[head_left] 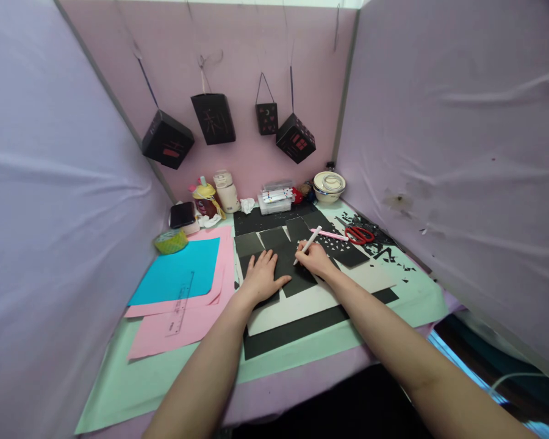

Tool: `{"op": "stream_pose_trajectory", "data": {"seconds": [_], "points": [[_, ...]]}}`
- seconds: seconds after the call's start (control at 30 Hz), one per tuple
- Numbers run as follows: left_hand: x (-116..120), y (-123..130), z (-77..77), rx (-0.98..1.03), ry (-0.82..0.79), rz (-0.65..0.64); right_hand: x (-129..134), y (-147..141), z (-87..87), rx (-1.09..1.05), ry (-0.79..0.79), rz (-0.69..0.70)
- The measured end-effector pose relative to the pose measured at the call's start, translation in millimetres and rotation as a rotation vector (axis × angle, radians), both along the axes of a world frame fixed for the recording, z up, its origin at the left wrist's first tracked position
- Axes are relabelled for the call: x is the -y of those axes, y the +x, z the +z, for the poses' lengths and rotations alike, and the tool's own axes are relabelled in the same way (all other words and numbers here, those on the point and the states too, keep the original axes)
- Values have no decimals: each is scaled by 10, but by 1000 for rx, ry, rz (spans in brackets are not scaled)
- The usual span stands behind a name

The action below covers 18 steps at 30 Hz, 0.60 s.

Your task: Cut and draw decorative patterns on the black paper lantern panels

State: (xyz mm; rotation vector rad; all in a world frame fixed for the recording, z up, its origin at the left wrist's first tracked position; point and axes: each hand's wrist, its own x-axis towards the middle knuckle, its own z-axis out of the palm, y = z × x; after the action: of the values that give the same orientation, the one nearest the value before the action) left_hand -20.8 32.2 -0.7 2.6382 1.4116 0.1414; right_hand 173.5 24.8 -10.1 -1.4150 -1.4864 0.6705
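Head view, watching remotely: I've got the black card as landmark, lying on the table between the person's two hands. Left hand: palm down over the card's left side, fingers spread fairly wide, thumb on the card, gripping nothing. Right hand: fingers curled closed round a white pen, at the card's right side, tip pointing down to the card's surface; I can't tell if it touches.

White sheet just on the near side of the card, black strip showing nearer still. Right of the card and a little beyond: pink pen, then red scissors, black scraps scattered round them. Left of the card: blue sheet on pink paper, clear ruler lying across both; green tape roll at the blue sheet's far corner. Well beyond the card: cream flask, clear box with white markers on top, lidded bowl further right. I count four black boxes hanging above and behind the card.
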Motion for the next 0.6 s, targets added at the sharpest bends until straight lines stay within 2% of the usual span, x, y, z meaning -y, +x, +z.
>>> {"op": "stream_pose_trajectory", "data": {"seconds": [0.6], "points": [[-1, 2, -2, 3, -5, -1, 4, -3, 10, 10, 4, 0]]}}
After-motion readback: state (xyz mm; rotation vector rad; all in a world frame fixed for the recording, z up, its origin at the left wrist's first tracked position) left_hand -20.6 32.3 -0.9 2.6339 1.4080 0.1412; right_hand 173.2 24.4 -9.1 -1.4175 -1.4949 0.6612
